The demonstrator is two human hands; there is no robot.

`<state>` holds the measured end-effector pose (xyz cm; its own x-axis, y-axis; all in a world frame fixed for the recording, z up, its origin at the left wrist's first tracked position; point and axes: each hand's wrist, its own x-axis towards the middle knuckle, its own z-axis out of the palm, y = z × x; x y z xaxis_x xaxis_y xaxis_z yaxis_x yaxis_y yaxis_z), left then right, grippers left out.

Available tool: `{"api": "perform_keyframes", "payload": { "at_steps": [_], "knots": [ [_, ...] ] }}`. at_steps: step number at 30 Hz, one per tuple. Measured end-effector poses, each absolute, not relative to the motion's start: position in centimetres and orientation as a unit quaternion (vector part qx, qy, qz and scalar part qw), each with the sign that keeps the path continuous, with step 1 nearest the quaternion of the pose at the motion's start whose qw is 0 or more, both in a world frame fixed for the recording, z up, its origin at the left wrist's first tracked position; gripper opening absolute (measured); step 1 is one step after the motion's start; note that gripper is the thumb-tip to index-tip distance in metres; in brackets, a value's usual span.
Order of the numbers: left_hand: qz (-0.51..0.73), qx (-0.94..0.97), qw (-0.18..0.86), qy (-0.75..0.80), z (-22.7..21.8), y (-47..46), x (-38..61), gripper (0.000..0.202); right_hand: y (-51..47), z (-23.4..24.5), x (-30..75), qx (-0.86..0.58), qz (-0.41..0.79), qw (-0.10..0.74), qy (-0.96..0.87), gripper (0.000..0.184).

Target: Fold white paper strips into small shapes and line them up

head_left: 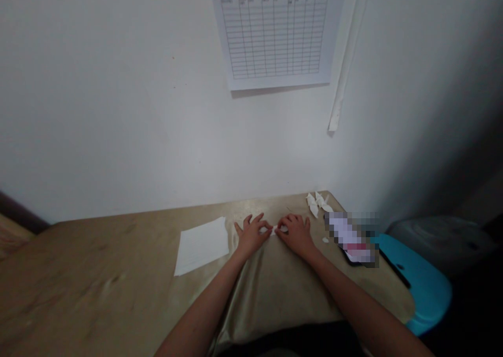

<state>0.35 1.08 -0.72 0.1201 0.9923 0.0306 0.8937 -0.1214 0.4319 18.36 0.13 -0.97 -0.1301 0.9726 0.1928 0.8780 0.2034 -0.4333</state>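
Between my two hands is a small piece of white paper [274,231], low over the table; its exact shape is mostly covered by fingers. My left hand [251,235] pinches its left side with thumb and index finger, the other fingers spread. On the right side, my right hand [294,233] pinches it the same way. White paper sheets [202,246] lie flat to the left of my left hand. Beyond my right hand, folded white paper pieces [319,204] rest near the table's back right corner.
The table [118,283] has a shiny tan cover, wrinkled near me, and stands against a white wall. A phone [351,239], blurred out, lies at the right edge beside a tiny white scrap [325,240]. A blue stool [428,281] stands beyond. A printed chart [277,37] hangs above.
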Motion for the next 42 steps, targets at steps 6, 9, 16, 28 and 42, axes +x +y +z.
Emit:
{"api": "perform_keyframes", "payload": {
  "at_steps": [6,9,16,28,42],
  "knots": [
    [0.137,0.740,0.177,0.634,-0.2,1.2,0.0,0.023,0.2,-0.8,18.4,-0.629,0.121,0.210,-0.739,0.020],
    [0.118,0.748,0.182,0.628,0.0,1.2,-0.3,0.027,0.3,-0.7,18.5,-0.629,0.132,0.206,-0.738,0.018],
    [0.081,0.764,0.196,0.609,0.2,1.4,-1.0,0.036,0.8,-1.1,19.2,-0.619,0.148,0.212,-0.742,0.015],
    [0.063,0.778,0.187,0.596,-0.1,1.3,-1.5,0.043,1.3,-1.1,20.1,-0.602,0.177,0.195,-0.754,0.024],
    [0.150,0.748,0.120,0.635,-0.5,0.2,0.4,0.025,0.6,-0.8,19.0,-0.615,0.138,0.215,-0.746,0.019]
  ]
}}
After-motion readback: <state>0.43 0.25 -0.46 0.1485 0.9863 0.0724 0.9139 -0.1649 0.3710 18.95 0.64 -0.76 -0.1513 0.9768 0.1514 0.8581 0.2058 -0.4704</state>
